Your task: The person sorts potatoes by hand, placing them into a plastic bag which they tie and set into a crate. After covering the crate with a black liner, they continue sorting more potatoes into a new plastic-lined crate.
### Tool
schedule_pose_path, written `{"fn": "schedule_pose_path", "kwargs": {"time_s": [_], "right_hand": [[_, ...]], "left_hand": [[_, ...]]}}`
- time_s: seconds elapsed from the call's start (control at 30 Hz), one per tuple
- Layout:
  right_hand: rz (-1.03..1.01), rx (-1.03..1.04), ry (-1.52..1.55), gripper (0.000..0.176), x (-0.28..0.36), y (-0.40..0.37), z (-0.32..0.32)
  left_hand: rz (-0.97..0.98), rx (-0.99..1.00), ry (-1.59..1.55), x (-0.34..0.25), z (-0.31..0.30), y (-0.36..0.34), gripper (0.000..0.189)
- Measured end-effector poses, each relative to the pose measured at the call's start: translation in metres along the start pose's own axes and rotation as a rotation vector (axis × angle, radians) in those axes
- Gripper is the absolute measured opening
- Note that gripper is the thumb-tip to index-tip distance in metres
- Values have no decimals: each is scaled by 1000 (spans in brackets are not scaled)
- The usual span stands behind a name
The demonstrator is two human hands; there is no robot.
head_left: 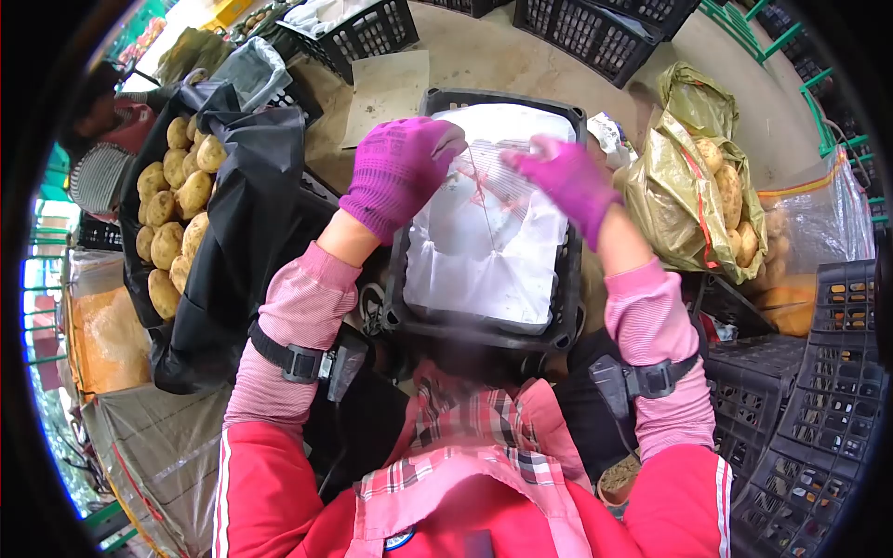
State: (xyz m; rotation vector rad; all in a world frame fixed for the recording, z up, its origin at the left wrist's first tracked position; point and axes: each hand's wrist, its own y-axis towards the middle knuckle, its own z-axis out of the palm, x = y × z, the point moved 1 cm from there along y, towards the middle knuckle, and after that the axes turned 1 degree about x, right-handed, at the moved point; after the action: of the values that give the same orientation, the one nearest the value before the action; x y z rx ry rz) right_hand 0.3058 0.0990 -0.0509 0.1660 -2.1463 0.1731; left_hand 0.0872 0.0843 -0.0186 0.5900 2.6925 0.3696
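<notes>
A black plastic crate (575,279) lined with white sheeting (484,288) stands in front of me. Over its upper left part is my left hand (402,172), in a purple glove, fingers curled together; whatever they may hold is hidden. My right hand (569,181), also gloved in purple, is over the crate's right side, blurred, its fingers pointing left. Thin red strands (479,181) show between the two hands above the liner; which fingers grip them cannot be made out.
Potatoes (175,205) fill a black-lined container at the left, beside a person in a striped sleeve (98,177). A greenish sack (684,195) of potatoes stands at the right. Black crates (819,400) are stacked lower right; others (586,37) stand at the top. Cardboard (391,88) lies behind.
</notes>
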Motion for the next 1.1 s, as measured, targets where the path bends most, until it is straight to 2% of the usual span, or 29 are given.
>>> {"fn": "schedule_pose_path", "kwargs": {"time_s": [0.03,0.1,0.2,0.23,0.27,0.3,0.33,0.37,0.43,0.5,0.57,0.6,0.7,0.73,0.77,0.8,0.83,0.9,0.97,1.03,1.07,1.1], "right_hand": [[56,95,-55,58,3,-7,20],[227,438,333,49,-46,-2,77],[333,484,510,42,30,-40,40],[239,472,462,34,25,-43,36],[229,472,482,33,25,-48,27],[220,471,504,32,27,-52,16],[212,560,371,32,31,-50,4],[235,552,382,32,37,-51,-6],[286,527,413,33,41,-54,-18],[285,523,397,34,35,-58,-30],[275,515,316,34,38,-60,-45],[238,576,279,36,31,-61,-48],[201,726,199,38,35,-71,-39],[208,838,89,40,40,-74,-33],[163,996,-97,35,46,-77,-25],[40,1082,-112,31,47,-84,-12],[-88,1165,-128,28,47,-94,0],[-252,1203,-8,23,62,-109,1],[-178,1387,187,20,78,-118,-10],[-527,1549,352,28,75,-135,-2],[-561,1598,363,22,80,-146,0],[-595,1644,369,25,86,-152,2]], "left_hand": [[23,-29,0,-2,-1,0,17],[-8,-61,-79,-6,-2,0,20],[-69,-163,-137,8,8,-3,32],[-91,-208,-145,15,17,-8,38],[-184,20,-226,24,31,-16,54],[-102,179,-264,36,54,-28,63],[-65,302,-349,31,61,-38,64],[-26,427,-437,22,68,-49,64],[-165,694,-965,23,105,-70,60],[24,946,-1005,8,95,-79,54],[33,1255,-851,-16,59,-80,50],[112,1254,-864,-27,30,-77,43],[176,1142,-951,-32,-22,-76,39],[20,1202,-854,-27,-31,-72,38],[-141,1257,-755,-20,-39,-66,37],[-304,1304,-650,-10,-43,-64,37],[-329,1322,-643,3,-42,-64,37],[-381,1359,-630,28,-32,-72,38],[-425,1376,-348,39,-22,-78,39],[-471,1406,-188,48,-20,-79,39],[-323,1380,-203,48,-26,-77,42],[-292,1368,-408,52,-22,-81,45]]}}
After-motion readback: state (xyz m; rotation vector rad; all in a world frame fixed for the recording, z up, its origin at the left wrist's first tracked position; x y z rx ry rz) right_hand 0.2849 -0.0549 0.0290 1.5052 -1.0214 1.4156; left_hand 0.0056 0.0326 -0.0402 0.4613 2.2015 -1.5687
